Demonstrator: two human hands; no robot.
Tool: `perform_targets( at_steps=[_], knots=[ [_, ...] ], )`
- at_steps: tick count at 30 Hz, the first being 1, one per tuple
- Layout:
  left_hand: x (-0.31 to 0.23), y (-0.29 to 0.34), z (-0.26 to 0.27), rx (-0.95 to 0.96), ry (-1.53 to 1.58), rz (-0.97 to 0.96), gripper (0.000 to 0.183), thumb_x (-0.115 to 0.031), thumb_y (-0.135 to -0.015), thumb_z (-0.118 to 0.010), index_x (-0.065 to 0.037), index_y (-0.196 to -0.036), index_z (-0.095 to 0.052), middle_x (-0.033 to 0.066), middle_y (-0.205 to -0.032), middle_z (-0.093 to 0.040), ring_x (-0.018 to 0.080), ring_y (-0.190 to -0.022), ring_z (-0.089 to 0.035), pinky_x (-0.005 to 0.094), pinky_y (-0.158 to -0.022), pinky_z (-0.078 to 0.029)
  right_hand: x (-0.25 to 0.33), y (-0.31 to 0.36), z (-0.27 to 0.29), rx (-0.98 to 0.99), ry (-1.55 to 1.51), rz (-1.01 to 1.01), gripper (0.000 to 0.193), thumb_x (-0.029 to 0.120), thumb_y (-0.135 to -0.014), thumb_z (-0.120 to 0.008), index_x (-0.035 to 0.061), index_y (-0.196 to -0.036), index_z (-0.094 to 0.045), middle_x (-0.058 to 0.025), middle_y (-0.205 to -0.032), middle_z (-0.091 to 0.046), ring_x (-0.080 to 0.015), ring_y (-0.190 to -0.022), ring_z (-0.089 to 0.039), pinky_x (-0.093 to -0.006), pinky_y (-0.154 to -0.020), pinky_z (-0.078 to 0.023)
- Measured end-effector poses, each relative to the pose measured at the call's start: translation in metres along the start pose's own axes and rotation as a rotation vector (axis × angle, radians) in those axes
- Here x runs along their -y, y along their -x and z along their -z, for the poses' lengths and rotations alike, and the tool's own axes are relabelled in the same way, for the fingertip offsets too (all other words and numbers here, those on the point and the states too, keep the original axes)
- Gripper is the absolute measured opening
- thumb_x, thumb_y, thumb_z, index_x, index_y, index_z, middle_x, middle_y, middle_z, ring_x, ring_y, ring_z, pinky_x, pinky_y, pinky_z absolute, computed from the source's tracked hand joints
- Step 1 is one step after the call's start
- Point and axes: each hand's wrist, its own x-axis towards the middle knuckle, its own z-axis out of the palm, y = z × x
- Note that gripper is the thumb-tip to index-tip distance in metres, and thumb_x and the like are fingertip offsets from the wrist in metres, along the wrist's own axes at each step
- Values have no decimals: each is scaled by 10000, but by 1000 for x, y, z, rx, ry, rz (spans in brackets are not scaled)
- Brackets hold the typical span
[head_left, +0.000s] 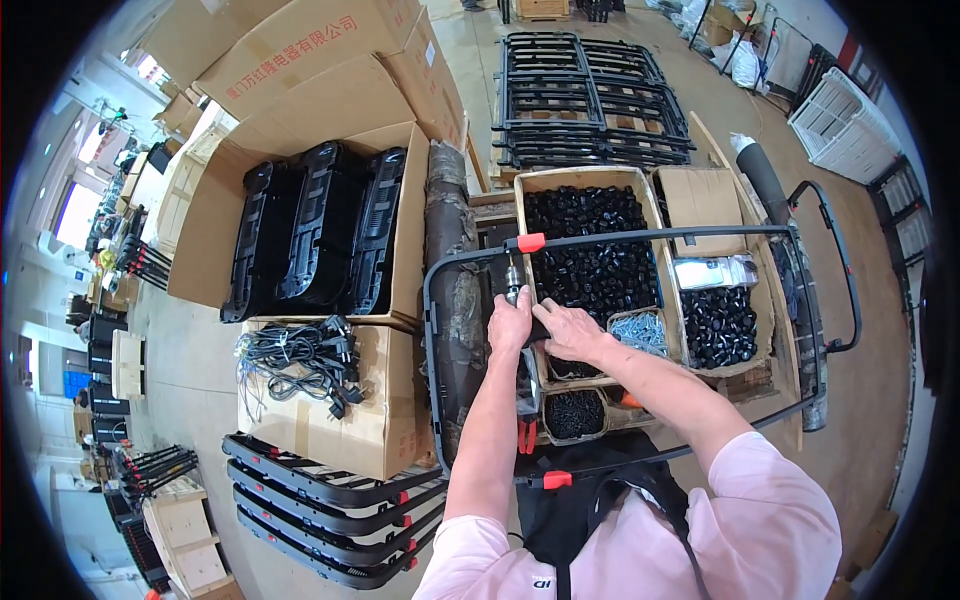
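Observation:
In front of me my left hand point(511, 322) is closed round the front of a power drill, just below its silver chuck point(514, 283). My right hand point(568, 331) grips the dark drill body beside it; its fingers are partly hidden. The drill's tip points away from me, toward the far bar of a large black tubular frame point(620, 239). That frame lies across the work area and encloses both forearms. A red clip point(530, 242) sits on the far bar, close beyond the drill, and another red clip point(557, 480) is on the near bar.
Under the frame stand a carton of black plastic caps point(590, 235), a bag of silver screws point(640, 332) and a tub of black screws point(575, 413). At left are black moulded housings point(318, 225) in a carton, coiled cables point(300, 360) and stacked black frames point(330, 515).

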Motion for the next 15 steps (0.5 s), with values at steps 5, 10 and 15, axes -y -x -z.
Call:
perform_targets(
  at_steps=[5,10,15],
  knots=[
    [5,5,-4,-17,4,-1,815,-704,-982,-516,3,-1388,-526,331,-1246,-690,488,-1207,-653,553,-1023,-502,10,6,-4,-38,-47,-54,534,196,-803,-817,41,-1223,-525,-222,-1191,-563,-457,-1026,-676,-535,-846,-582],
    [6,12,-4,-32,48,22,841,-699,-960,-565,27,-1382,-514,327,-1256,-687,479,-1220,-650,543,-1030,-498,12,10,-4,-37,-73,-66,534,148,-776,-796,27,-1221,-527,-235,-1262,-557,-479,-1046,-663,-547,-870,-568],
    [9,17,-2,-65,74,34,875,-717,-908,-634,45,-1332,-564,331,-1253,-688,474,-1221,-655,518,-1050,-498,16,14,-6,-28,-69,-72,540,166,-788,-803,30,-1232,-526,-242,-1286,-554,-479,-1052,-667,-550,-879,-567]
  ],
)
